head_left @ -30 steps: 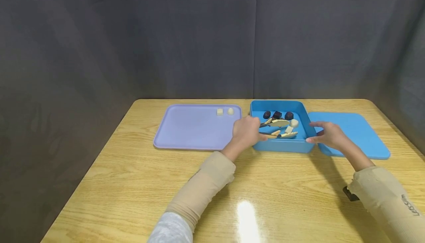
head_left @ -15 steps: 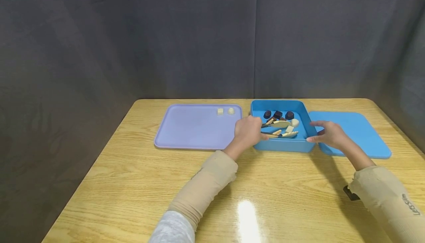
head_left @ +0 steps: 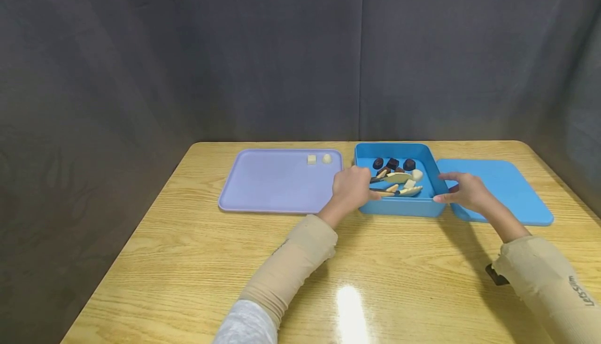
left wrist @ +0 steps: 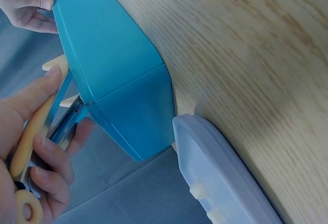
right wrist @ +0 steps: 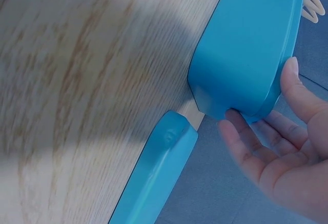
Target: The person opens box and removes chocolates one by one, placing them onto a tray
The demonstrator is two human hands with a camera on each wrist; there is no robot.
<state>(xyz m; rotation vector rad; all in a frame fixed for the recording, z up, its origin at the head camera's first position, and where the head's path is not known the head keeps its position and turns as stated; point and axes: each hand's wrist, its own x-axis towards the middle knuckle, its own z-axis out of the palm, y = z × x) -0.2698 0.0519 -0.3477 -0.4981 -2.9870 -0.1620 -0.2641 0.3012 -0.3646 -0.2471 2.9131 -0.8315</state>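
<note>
In the head view, my left hand [head_left: 351,187] reaches over the left side of an open blue box [head_left: 401,207]. It grips a pair of tongs [left wrist: 35,131] with pale scalloped tips and a ring at the handle end. The tips are spread inside the box, near a pale cube [head_left: 410,183] and a pale rounded piece [head_left: 416,175]; whether they touch the cube I cannot tell. Several dark chocolate-like pieces [head_left: 409,165] lie behind the tongs. At the box's front right corner, my right hand [head_left: 469,192] holds the wall between thumb and fingers.
Left of the box lies a lilac tray [head_left: 267,182] bearing a pale cube [head_left: 311,159] and a pale domed piece [head_left: 327,158]. A flat blue lid [head_left: 502,190] rests to the right. A dark curtain [head_left: 281,57] stands behind the wooden table [head_left: 197,281].
My left hand has shifted slightly to the right, and the tongs' upper tip sits a little lower, nearer the lower one. My right hand and the box stay in place.
</note>
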